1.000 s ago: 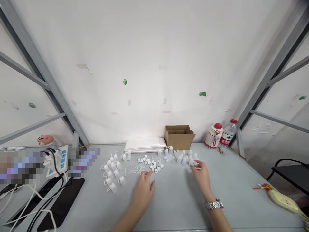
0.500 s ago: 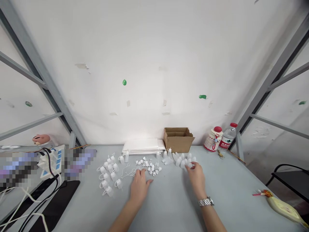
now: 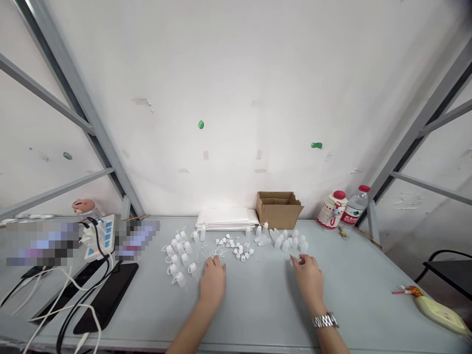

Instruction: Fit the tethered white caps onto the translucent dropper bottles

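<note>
"Bottles (image 3: 285, 246), where?"

"On the surface (image 3: 258, 309), far of the right hand (image 3: 309, 281); likely light, soft-walled, best held mid-body."

"Each grip?"

"Right hand and left hand (image 3: 213, 284) curl; whether pinching anything, one cannot tell."

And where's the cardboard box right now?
In the head view, the cardboard box stands at the back of the table, right of centre, beside the white stack and behind some small bottles.

Runs wide open down the bench (image 3: 258, 309), between left grip (image 3: 213, 282) and right grip (image 3: 309, 279)! Meets loose white caps (image 3: 242, 257) ahead, then cardboard box (image 3: 279, 217) behind. Jams up left against small capped bottles (image 3: 180, 280); opens again right, up to pale yellow object (image 3: 440, 314).
</note>
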{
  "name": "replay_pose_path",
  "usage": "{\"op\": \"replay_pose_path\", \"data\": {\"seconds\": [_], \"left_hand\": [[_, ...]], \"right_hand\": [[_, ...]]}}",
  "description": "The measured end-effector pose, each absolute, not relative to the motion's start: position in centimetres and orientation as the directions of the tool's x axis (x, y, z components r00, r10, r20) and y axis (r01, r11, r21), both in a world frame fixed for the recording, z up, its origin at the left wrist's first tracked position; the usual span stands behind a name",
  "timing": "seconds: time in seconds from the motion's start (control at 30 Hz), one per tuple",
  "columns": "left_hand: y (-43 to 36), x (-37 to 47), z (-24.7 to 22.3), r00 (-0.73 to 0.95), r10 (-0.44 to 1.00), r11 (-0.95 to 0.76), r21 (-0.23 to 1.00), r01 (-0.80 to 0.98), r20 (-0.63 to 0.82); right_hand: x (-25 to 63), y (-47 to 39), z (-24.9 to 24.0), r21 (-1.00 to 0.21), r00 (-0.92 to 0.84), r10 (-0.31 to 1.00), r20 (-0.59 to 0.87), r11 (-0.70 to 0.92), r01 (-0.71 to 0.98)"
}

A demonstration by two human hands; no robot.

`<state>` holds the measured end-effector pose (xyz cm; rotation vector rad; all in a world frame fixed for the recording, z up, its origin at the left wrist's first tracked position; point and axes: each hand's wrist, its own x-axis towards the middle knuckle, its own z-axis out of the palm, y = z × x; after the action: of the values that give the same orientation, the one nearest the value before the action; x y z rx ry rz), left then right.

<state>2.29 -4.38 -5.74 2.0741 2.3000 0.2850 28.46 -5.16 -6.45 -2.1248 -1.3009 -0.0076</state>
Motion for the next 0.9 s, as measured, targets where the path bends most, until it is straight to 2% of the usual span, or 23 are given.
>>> {"op": "replay_pose_path", "data": {"seconds": [0.1, 0.27, 0.6, 0.8, 0.9], "left_hand": [[-3.7, 2.1, -5.8, -0.088, 0.991, 0.073, 0.151, 0.986, 0.096], [-2.8, 1.4, -6.0, -0.035, 0.995, 0.019, 0.164, 0.986, 0.091], [-3.1, 0.7, -5.7, 0.005, 0.992, -0.039, 0.264, 0.964, 0.125], [-3.4, 0.5, -5.5, -0.056, 0.983, -0.023, 0.424, 0.905, 0.174], [-3.4, 0.5, -5.5, -0.057, 0.984, -0.03, 0.465, 0.885, 0.171]], "right_hand": [[27.1, -5.9, -7.5, -0.513, 0.457, 0.816, 0.355, -0.238, 0.825], [24.5, -6.0, -8.7, -0.617, 0.432, 0.829, 0.355, -0.139, 0.775], [23.5, -5.7, -9.2, -0.675, 0.348, 0.842, 0.413, 0.026, 0.737], [22.9, -5.7, -8.2, -0.674, 0.291, 0.879, 0.378, 0.046, 0.737], [22.5, -5.9, -7.7, -0.677, 0.276, 0.893, 0.356, 0.043, 0.735]]}}
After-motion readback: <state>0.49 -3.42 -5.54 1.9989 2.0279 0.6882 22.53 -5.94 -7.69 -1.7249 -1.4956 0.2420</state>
